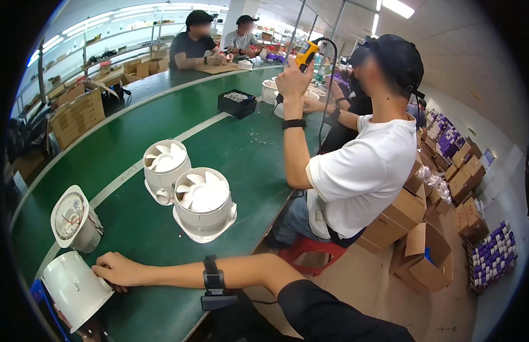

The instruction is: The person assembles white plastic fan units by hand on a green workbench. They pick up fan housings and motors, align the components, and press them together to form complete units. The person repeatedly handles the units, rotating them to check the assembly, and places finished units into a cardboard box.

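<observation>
My right hand [120, 269] rests curled against a smooth white plastic housing [76, 289] (left hand unseen); open green belt [241, 154] beyond, table edge beside my forearm.

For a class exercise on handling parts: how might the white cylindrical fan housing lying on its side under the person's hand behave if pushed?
The white fan housing looks like rigid plastic, so probably stiff and fairly light. Lying on its round side on the green table, it may roll. The right hand rests against it, likely steadying it.

Bright overhead striplights, sharp centre, fisheye-bent dark rim.
</observation>
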{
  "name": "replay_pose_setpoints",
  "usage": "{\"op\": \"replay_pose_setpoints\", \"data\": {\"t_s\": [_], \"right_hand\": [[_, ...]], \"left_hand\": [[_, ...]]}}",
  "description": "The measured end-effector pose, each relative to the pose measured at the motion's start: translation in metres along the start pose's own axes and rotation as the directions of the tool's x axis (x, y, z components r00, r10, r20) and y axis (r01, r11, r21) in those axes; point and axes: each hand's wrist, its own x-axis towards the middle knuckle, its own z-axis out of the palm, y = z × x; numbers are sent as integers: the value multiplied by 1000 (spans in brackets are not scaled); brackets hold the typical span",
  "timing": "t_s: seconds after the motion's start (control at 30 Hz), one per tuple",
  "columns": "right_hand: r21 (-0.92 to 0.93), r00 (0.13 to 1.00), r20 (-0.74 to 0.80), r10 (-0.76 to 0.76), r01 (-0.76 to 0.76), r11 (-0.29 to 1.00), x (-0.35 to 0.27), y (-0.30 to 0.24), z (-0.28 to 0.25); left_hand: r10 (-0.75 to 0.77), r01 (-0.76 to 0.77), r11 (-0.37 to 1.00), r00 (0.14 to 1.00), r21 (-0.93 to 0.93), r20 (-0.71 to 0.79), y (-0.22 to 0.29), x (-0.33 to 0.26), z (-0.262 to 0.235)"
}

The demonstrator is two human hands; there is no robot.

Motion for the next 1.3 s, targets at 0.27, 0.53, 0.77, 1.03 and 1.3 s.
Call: {"op": "replay_pose_setpoints", "data": {"t_s": [0.27, 0.53, 0.77, 1.03, 1.3], "right_hand": [[-105, 985, -21, -170, 167, 980, -3, -4, -1], [-184, 941, -85, -328, 309, 933, 0, 2, -1], [-108, 996, 94, 3, 7, 994, -8, -12, 0], [-93, 993, 71, -97, 103, 990, -9, -12, 3], [-136, 1000, -27, -6, 3, 991, -4, -15, -1]], "left_hand": [[14, -17, 998, 999, 67, 41, -2, 1, 17], [22, -29, 994, 997, 101, 72, -4, 2, 23], [28, -38, 992, 996, 120, 80, -4, 0, 26], [69, -80, 988, 994, 129, 86, 15, -13, 19], [118, -139, 987, 968, 82, 223, 42, -42, 27]]}}
